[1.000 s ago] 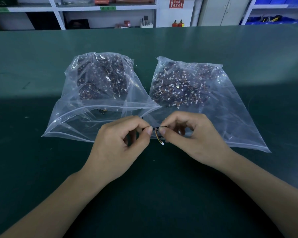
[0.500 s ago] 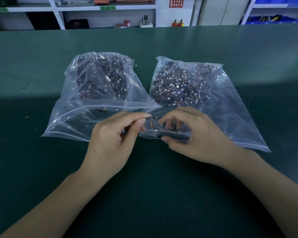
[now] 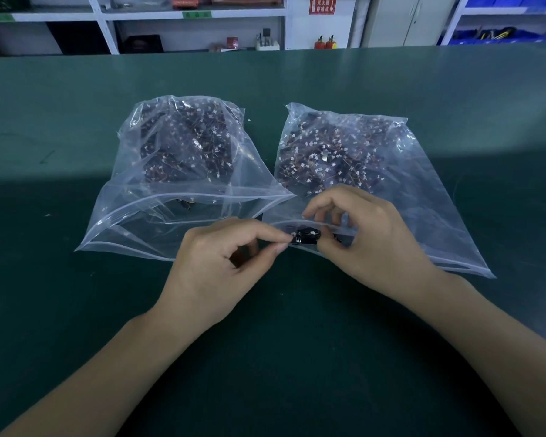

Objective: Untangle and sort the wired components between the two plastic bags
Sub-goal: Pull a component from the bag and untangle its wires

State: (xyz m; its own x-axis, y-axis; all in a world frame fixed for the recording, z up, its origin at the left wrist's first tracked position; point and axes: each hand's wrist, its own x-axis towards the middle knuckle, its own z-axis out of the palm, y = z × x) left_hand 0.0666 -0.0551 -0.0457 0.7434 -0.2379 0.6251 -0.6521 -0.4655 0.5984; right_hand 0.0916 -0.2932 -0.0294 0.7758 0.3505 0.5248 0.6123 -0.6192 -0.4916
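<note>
Black, the small component (image 3: 306, 238) sits pinched between the left hand (image 3: 221, 263) and right hand (image 3: 369, 234), both clamped on it, likely to work its wire free beside the right bag (image 3: 423, 197).

Both hands (image 3: 297, 250) and forearms are bare, with no sleeves, rings or watch showing

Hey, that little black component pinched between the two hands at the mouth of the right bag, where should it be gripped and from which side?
Probably by its black body, not its thin wires. It lies sideways at the right bag's open mouth, so come from the near, open side. The left hand already pinches its left end and the right hand its right; fingers on both ends should steady it.
</note>
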